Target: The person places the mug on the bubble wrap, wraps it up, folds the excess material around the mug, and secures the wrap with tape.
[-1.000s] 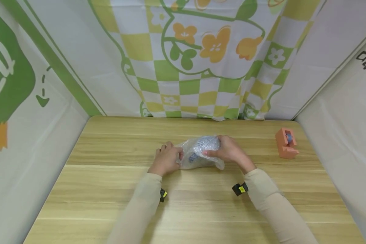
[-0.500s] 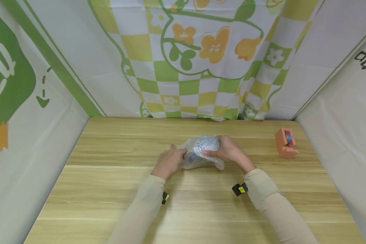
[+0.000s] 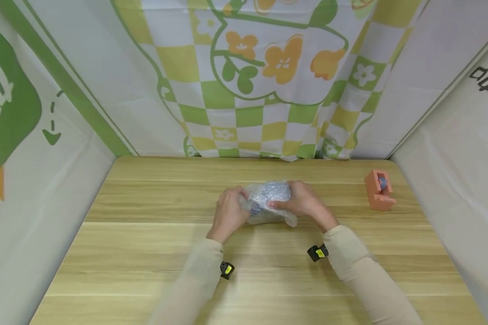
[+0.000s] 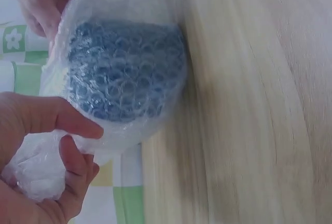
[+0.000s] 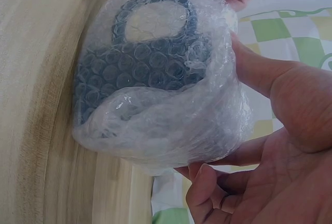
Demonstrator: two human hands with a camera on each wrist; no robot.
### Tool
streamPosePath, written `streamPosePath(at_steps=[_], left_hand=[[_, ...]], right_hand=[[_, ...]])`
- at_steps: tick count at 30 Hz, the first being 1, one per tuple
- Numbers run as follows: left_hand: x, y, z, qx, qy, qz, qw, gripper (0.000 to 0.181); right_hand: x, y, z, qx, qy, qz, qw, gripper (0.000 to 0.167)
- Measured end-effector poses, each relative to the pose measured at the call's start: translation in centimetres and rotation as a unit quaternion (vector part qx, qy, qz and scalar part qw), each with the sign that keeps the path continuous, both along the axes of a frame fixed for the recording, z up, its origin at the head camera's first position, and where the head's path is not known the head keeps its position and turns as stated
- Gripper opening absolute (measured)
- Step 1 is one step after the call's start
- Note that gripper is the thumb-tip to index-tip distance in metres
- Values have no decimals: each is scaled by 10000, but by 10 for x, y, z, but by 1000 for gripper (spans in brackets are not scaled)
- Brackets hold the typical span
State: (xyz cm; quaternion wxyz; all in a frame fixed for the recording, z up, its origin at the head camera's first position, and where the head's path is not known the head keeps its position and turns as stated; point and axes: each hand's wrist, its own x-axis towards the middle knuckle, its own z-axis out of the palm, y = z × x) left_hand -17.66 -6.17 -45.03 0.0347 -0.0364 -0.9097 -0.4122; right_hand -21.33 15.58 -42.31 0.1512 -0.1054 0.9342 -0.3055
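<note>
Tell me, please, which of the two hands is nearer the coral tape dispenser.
The right hand, which holds the end of the bubble-wrapped bundle facing the tape dispenser; the left hand holds the opposite end, farther away.

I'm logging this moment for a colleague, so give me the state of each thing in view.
Blue object, covered by bubble wrap, showing through
Bubble wrap, crumpled, one edge loose
Left grip, pinching bubble wrap
Right grip, holding bubble wrap
Tape dispenser, unheld, blue roll in it
Cloth, hanging, creased
</note>
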Motion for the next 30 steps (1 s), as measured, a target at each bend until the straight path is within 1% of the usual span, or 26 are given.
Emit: streamPosePath(at_steps=[4, 6, 8, 11, 13, 15, 18, 19, 22, 23, 25, 26, 28, 30], left_hand=[[2, 2, -1, 529, 37, 250, 9983, 52], [3, 3, -3, 959, -41, 429, 9945, 57], [5, 5, -4, 1301, -107, 652, 9893, 56], [7, 9, -6, 1851, -232, 920, 9781, 54], [8, 11, -8, 2165, -267, 1049, 9703, 52], [8, 12, -9, 2523, -309, 1148, 9603, 57], [9, 15, -11, 2959, -280, 1252, 9466, 63], [10, 16, -11, 3059, -275, 1286, 9429, 65], [13, 22, -12, 3205, -260, 1389, 9367, 67], [13, 24, -12, 3253, -284, 1464, 9338, 69], [14, 27, -13, 3337, -285, 1711, 9266, 69], [15, 29, -14, 3399, -265, 1864, 9214, 66], [15, 32, -16, 3549, -170, 2188, 9088, 56], [14, 35, -17, 3762, -45, 2495, 8923, 41]], right_hand=[[0, -1, 1, 63, 0, 0, 10000, 80], [0, -2, 1, 68, 3, -1, 10000, 81], [0, -2, 0, 55, -3, 4, 10000, 81], [0, -2, 0, 76, 35, 8, 10000, 83], [0, -2, 0, 106, 61, 5, 9999, 84], [-1, -2, 0, 146, 94, -7, 9998, 84], [0, -2, 0, 142, 118, -24, 9998, 82], [0, -2, 0, 137, 124, -24, 9998, 82], [1, -2, 1, 148, 135, -37, 9998, 84], [1, -2, 1, 159, 140, -43, 9998, 84], [1, -2, 1, 177, 149, -54, 9997, 86], [1, -2, 1, 179, 144, -63, 9997, 86], [2, -3, 0, 184, 152, -55, 9997, 86], [2, -3, 0, 196, 160, -52, 9997, 85]])
